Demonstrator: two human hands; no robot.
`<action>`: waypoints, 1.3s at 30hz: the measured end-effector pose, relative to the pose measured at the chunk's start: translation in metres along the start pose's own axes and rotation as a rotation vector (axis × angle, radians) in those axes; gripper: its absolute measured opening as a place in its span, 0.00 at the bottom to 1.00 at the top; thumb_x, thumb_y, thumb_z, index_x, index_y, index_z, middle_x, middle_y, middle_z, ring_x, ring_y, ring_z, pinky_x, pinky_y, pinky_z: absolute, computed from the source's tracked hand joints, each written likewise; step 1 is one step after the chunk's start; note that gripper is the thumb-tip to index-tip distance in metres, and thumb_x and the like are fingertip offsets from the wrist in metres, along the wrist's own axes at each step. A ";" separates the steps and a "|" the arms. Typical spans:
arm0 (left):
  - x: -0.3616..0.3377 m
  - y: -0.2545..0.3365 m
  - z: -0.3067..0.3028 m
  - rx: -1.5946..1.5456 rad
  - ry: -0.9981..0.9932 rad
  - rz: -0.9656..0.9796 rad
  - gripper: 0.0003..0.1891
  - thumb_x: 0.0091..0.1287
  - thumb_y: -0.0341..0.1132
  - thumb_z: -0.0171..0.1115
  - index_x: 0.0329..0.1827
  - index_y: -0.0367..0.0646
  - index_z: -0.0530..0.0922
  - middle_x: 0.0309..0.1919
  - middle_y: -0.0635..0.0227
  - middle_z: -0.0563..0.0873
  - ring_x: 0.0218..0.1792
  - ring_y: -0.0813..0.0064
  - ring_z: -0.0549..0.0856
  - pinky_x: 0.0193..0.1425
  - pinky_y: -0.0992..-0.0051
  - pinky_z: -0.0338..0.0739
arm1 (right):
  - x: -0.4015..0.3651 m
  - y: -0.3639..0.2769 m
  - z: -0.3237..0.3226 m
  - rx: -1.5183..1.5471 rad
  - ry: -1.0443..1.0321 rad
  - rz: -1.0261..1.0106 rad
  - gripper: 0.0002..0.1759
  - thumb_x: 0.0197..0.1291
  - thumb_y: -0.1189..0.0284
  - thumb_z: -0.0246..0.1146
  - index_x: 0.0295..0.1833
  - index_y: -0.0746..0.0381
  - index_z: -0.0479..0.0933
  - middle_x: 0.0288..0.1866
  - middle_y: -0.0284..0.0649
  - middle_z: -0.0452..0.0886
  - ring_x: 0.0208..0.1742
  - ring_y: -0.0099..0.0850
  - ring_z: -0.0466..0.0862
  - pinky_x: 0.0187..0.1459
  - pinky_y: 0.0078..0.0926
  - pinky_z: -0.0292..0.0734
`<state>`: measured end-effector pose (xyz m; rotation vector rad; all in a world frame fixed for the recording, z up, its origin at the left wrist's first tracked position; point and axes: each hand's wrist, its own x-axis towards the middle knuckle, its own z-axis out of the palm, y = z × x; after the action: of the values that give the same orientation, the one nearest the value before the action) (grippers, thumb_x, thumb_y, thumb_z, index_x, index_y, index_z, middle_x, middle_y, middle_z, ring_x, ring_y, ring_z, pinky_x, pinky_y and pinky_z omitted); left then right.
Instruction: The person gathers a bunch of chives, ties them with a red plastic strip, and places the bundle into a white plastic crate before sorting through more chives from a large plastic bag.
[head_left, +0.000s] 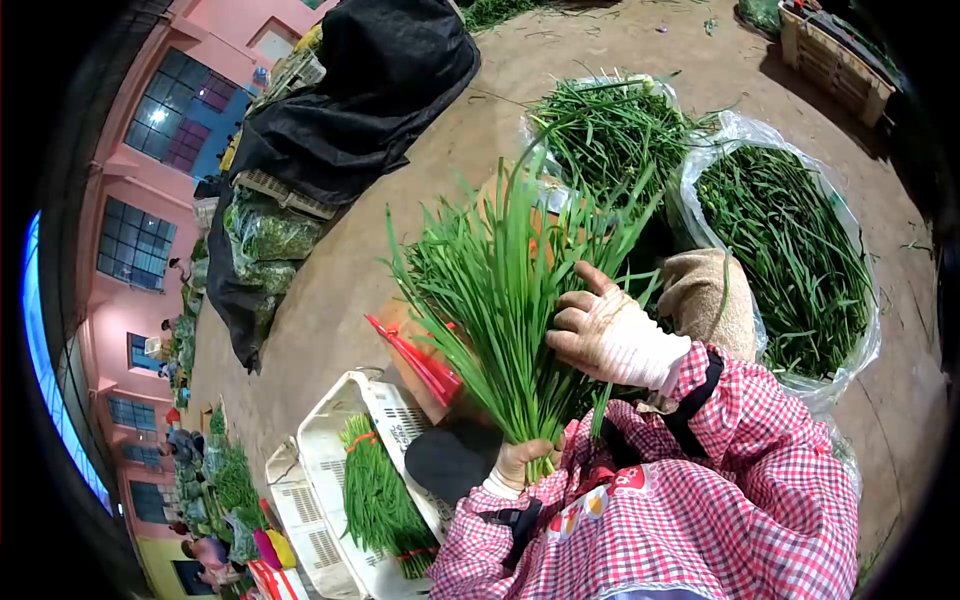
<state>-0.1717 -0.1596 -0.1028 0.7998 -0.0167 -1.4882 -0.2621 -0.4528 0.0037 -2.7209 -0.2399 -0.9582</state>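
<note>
My left hand is wrapped round the pale stem ends of a bunch of garlic chives, whose long green leaves fan upward. Against the right side of those leaves, my right hand has its index finger stretched out and the other fingers loosely bent, with nothing visible gripped. A white wrap covers its palm and wrist. Behind the bunch, more loose chives lie partly hidden. Red strips rest on a brown surface left of the bunch.
A white plastic crate holds chives tied with red bands. Two plastic-lined heaps of chives, one upper and one right, stand close by. A black sheet covers stacked crates. A wooden box stands far right.
</note>
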 end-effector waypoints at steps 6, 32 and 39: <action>0.005 -0.006 0.012 -0.127 -0.017 0.048 0.27 0.58 0.17 0.64 0.63 0.37 0.72 0.55 0.59 0.82 0.54 0.62 0.84 0.60 0.66 0.81 | -0.008 0.006 0.006 0.116 -0.047 0.096 0.08 0.51 0.66 0.67 0.34 0.54 0.77 0.28 0.35 0.76 0.40 0.40 0.80 0.65 0.52 0.67; -0.001 -0.012 0.039 0.017 0.025 -0.022 0.27 0.56 0.27 0.71 0.60 0.33 0.73 0.45 0.56 0.84 0.40 0.68 0.85 0.42 0.75 0.81 | -0.017 0.015 0.011 0.334 0.135 0.469 0.21 0.57 0.74 0.65 0.58 0.55 0.76 0.31 0.47 0.83 0.34 0.48 0.85 0.35 0.39 0.81; 0.001 -0.013 0.047 0.054 0.055 -0.008 0.23 0.57 0.32 0.72 0.54 0.32 0.77 0.38 0.58 0.86 0.32 0.70 0.86 0.34 0.76 0.82 | -0.019 0.019 0.017 0.277 0.107 0.450 0.19 0.56 0.72 0.65 0.55 0.55 0.77 0.29 0.46 0.83 0.32 0.48 0.85 0.34 0.40 0.81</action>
<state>-0.2058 -0.1806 -0.0743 0.8850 -0.0122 -1.4782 -0.2622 -0.4674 -0.0242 -2.3169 0.2346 -0.8593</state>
